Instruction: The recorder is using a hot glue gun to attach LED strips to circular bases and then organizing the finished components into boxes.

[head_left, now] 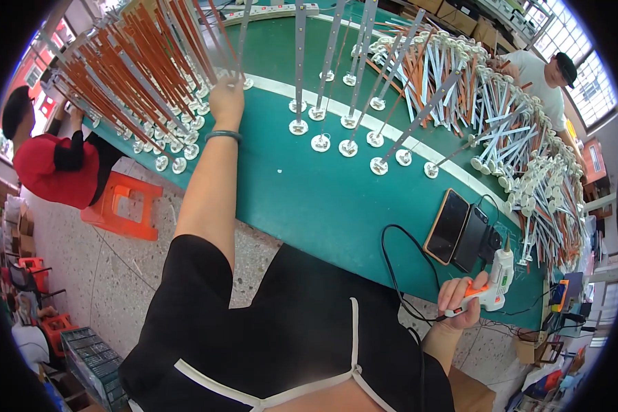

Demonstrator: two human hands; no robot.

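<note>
At four o'clock, your right hand (463, 302) wraps its fingers around a white glue gun (496, 283) near the edge of the worktop (309, 189). At eleven, your left hand (227, 101) is beside an upright strip (243, 48); whether those fingers pinch anything, I cannot tell.

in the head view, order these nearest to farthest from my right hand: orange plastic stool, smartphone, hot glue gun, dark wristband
From your right hand:
1. Hot glue gun: held in it.
2. Smartphone: just beyond, on the green table.
3. Dark wristband: across to the left, on your left arm.
4. Orange plastic stool: farther left, past the table's edge.
</note>
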